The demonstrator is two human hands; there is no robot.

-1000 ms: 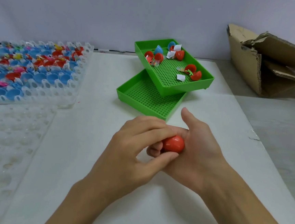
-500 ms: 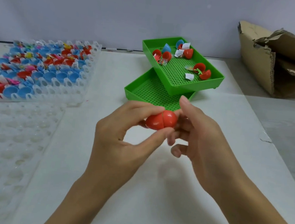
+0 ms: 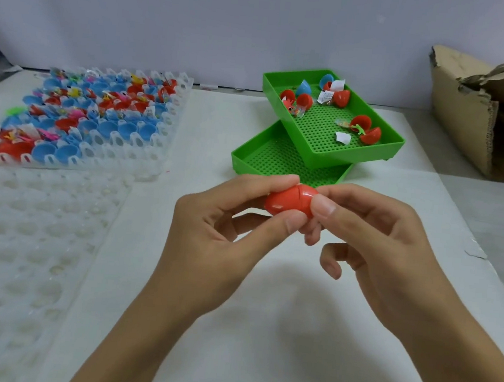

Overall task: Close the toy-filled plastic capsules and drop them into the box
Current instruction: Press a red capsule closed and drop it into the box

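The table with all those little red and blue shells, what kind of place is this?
Probably a small toy-packing bench: a clear tray of toy-filled capsule halves, green trays holding open ones, and a cardboard box at the side.

Two bare forearms are showing from the lower edge of the view, with no sleeve, watch, bracelet or glove covering either one. The bare left hand [image 3: 210, 236] and the bare right hand [image 3: 383, 248] are wearing no rings. The fingernails are showing short and unpainted on the thumbs and fingertips.
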